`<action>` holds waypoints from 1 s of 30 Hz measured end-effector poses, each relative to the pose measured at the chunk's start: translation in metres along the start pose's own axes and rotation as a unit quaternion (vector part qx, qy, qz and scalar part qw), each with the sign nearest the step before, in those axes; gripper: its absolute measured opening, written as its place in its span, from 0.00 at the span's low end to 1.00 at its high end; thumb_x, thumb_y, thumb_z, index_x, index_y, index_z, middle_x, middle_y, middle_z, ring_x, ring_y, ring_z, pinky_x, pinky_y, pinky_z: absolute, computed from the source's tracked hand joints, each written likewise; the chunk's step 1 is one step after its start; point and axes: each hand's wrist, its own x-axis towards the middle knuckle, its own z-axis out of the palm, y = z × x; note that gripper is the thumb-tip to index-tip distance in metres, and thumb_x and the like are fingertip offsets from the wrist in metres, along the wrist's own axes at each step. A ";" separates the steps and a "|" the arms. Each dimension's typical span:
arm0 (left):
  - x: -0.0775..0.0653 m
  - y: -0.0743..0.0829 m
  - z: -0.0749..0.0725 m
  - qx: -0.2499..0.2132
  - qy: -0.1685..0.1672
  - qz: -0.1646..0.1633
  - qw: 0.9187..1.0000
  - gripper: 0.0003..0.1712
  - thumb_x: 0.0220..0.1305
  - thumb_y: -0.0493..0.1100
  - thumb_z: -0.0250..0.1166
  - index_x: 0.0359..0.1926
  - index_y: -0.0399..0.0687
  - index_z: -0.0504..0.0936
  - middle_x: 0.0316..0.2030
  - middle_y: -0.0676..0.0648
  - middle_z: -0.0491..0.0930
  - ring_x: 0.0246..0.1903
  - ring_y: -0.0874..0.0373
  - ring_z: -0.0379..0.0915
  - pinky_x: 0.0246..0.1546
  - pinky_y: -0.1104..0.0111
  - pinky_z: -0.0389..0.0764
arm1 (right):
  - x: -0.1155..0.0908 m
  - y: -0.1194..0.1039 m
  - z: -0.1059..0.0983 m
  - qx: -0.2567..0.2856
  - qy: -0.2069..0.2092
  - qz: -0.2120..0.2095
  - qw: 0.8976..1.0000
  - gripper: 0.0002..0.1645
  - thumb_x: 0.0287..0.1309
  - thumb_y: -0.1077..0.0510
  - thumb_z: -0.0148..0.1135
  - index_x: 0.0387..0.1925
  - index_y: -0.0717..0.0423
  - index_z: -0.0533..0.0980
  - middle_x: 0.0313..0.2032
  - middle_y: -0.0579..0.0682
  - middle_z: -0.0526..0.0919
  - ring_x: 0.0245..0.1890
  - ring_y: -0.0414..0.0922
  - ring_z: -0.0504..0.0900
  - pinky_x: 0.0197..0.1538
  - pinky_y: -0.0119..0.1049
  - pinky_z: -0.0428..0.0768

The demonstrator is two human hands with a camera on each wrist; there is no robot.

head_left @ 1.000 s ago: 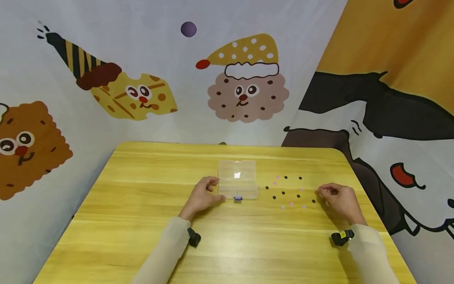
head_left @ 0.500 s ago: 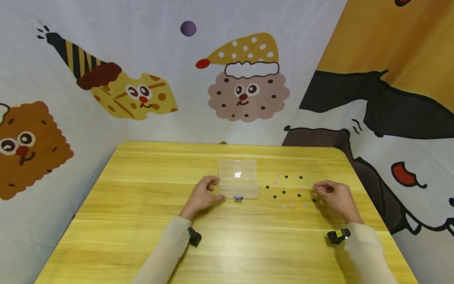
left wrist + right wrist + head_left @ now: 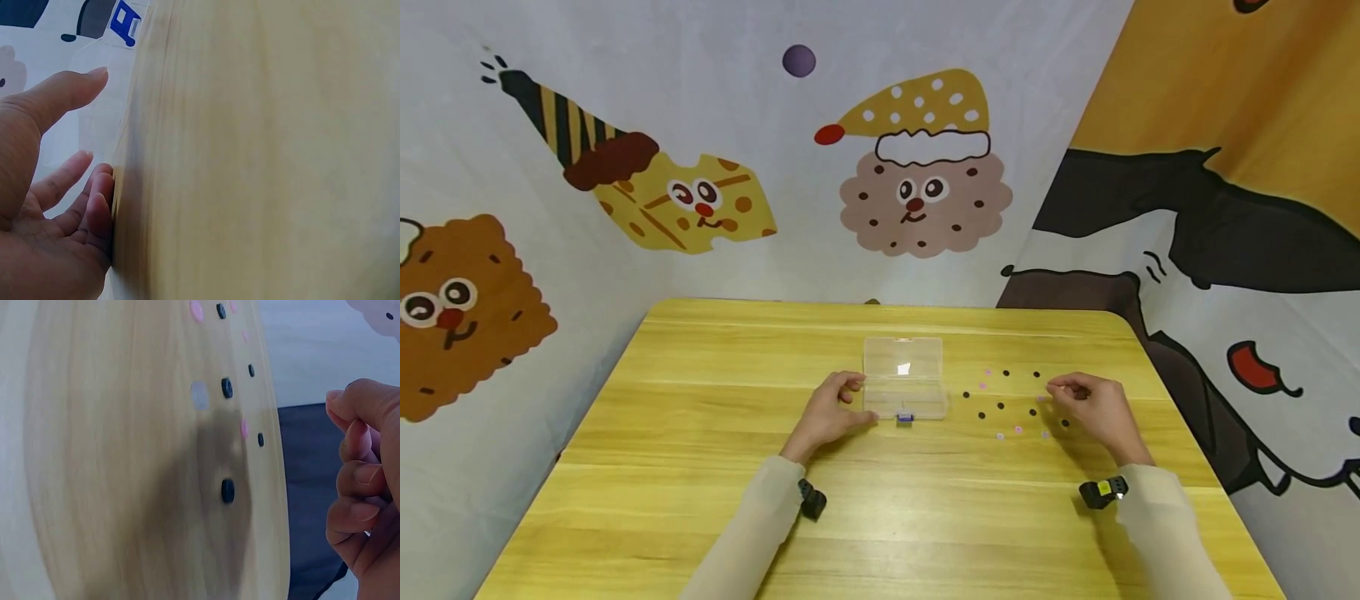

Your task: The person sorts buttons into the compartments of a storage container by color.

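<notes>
In the head view a clear plastic box (image 3: 906,406) lies with its lid tipped back and a blue latch (image 3: 905,418) at the front. My left hand (image 3: 829,410) is at the box's left side, thumb by the front corner, fingers bent loosely at the side; its thumb stands apart in the left wrist view. To the right lie several small black buttons (image 3: 1001,406) and several pink ones (image 3: 1018,430). Above their right side hovers my right hand (image 3: 1096,408), fingers curled, thumb against the index finger (image 3: 359,439). Nothing shows between these tips.
A yellow wood-grain table (image 3: 715,525) carries everything. Behind it hangs a cloth backdrop (image 3: 715,50) with cartoon prints. A pale, nearly white button (image 3: 199,395) lies beside a black one in the right wrist view. Both wrists wear small black cameras (image 3: 812,498).
My right hand has drifted left and slightly farther from me, from beside the buttons to over their right edge. The left hand, box and buttons have stayed in place.
</notes>
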 end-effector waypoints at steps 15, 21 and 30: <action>-0.001 0.001 0.000 -0.002 0.000 0.000 1.000 0.40 0.51 0.46 0.82 0.65 0.49 0.77 0.53 0.48 0.78 0.47 0.51 0.69 0.51 0.59 0.73 | 0.005 -0.025 0.012 0.030 -0.014 -0.016 0.999 0.11 0.68 0.48 0.67 0.43 0.49 0.87 0.32 0.48 0.86 0.27 0.41 0.75 0.28 0.30 0.73; -0.001 0.000 -0.001 0.000 -0.004 0.002 1.000 0.40 0.51 0.46 0.82 0.65 0.49 0.77 0.53 0.48 0.78 0.47 0.51 0.69 0.51 0.59 0.73 | 0.006 -0.033 0.019 0.035 -0.006 -0.038 0.999 0.07 0.67 0.50 0.68 0.41 0.47 0.87 0.29 0.46 0.83 0.26 0.40 0.74 0.28 0.30 0.73; 0.000 -0.001 -0.001 -0.005 -0.007 0.003 1.000 0.40 0.51 0.47 0.82 0.65 0.49 0.76 0.53 0.47 0.77 0.47 0.51 0.69 0.51 0.59 0.72 | 0.005 -0.049 0.027 0.053 -0.017 -0.048 0.997 0.07 0.67 0.53 0.67 0.41 0.48 0.87 0.28 0.47 0.82 0.26 0.41 0.73 0.27 0.30 0.72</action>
